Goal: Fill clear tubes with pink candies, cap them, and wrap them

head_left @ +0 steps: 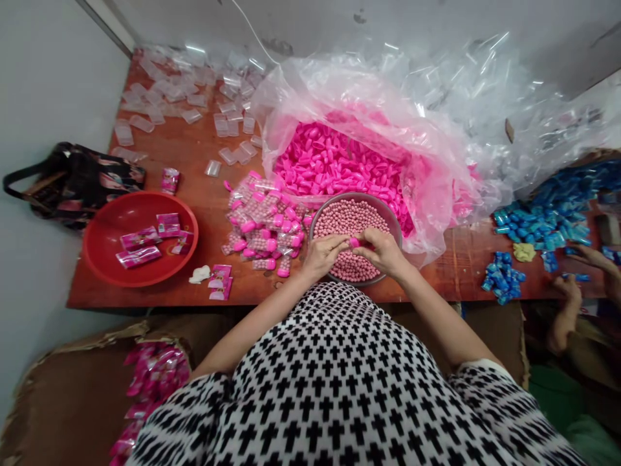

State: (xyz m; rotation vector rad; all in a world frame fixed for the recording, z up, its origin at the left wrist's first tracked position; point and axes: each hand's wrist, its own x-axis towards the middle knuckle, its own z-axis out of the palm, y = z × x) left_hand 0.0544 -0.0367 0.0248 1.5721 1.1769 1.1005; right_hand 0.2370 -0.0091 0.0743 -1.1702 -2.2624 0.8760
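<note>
My left hand (326, 256) and my right hand (383, 251) meet above a grey bowl (398, 226) full of small pink beads (350, 219). Between my right fingertips is a bright pink cap (354, 243). The left fingers are closed right beside it, and whatever they grip is hidden behind them. To the left lies a heap of small clear bottles (264, 223) filled with pink beads and closed with pink caps. Behind the bowl, a large open plastic bag (412, 116) holds many loose pink caps (330, 158).
A red basin (97, 259) with pink sachets (140, 238) stands at left, near a dark handbag (111, 175). Clear plastic containers (160, 94) cover the back left. At right, a co-worker's hands (567, 291) are beside blue pieces (504, 278). An open carton (63, 388) sits below.
</note>
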